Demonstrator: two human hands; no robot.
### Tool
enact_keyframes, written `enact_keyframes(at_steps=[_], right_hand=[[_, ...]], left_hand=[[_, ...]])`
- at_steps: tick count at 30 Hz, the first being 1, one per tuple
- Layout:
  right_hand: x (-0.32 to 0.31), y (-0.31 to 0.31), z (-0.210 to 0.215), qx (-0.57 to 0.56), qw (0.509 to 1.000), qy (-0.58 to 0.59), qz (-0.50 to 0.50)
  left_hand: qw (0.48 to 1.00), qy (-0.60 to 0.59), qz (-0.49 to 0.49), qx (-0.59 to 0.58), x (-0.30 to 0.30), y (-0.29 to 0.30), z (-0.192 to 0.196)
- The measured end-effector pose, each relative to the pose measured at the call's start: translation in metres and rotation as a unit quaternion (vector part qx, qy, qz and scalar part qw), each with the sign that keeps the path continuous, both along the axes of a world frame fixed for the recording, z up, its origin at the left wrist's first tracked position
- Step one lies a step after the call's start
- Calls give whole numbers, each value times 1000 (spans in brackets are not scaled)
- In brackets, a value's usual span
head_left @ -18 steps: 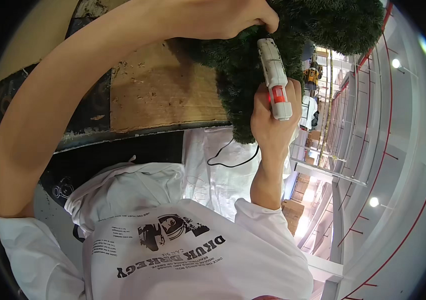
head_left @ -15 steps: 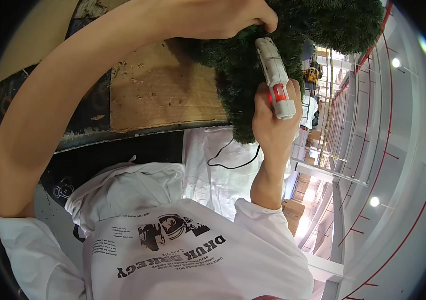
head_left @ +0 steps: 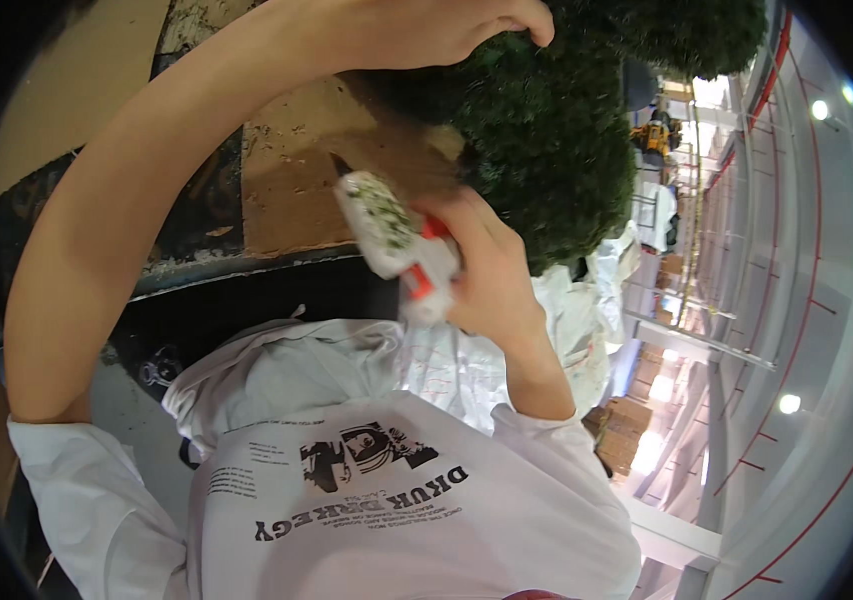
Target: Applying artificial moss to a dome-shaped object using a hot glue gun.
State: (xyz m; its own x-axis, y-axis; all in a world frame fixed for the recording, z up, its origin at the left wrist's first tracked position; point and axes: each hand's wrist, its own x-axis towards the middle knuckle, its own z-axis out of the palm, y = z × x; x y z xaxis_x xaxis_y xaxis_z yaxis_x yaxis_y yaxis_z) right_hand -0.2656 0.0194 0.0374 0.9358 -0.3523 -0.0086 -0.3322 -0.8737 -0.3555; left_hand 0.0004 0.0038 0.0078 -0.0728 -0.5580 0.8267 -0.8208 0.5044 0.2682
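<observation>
In my right hand (head_left: 487,260) is a white glue gun with red parts (head_left: 387,225), its body flecked with green bits. Its dark nozzle points up and left, over the cardboard-covered bench and apart from the greenery. My left hand (head_left: 467,30) reaches across the top, by the bushy dark green artificial greenery (head_left: 557,140). The left fingers are bent down against the greenery, and whatever they hold is hidden.
A worn sheet of cardboard (head_left: 292,190) covers part of the bench, whose dark front edge (head_left: 217,270) runs just ahead of me. White plastic sheeting (head_left: 572,320) hangs below the greenery. Cardboard boxes (head_left: 622,430) and a yellow power tool (head_left: 655,135) are farther right.
My right hand has drawn the glue gun out of the greenery, moving left and down toward me. My left hand stays at the greenery with little movement.
</observation>
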Motion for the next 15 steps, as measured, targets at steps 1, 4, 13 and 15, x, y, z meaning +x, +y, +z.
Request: enact_keyframes(at_steps=[1, 4, 13, 15], right_hand=[[6, 0, -10, 10, 1000, -4, -11], [31, -6, -36, 56, 998, -19, 19], [68, -24, -10, 327, 862, -315, -225], [77, -23, -6, 378, 811, -381, -231]], left_hand=[[1000, 12, -8, -15, 0, 0, 1], [1000, 8, -7, 5, -1, 2, 6], [992, 43, 8, 120, -17, 24, 36], [977, 97, 22, 189, -21, 29, 45]])
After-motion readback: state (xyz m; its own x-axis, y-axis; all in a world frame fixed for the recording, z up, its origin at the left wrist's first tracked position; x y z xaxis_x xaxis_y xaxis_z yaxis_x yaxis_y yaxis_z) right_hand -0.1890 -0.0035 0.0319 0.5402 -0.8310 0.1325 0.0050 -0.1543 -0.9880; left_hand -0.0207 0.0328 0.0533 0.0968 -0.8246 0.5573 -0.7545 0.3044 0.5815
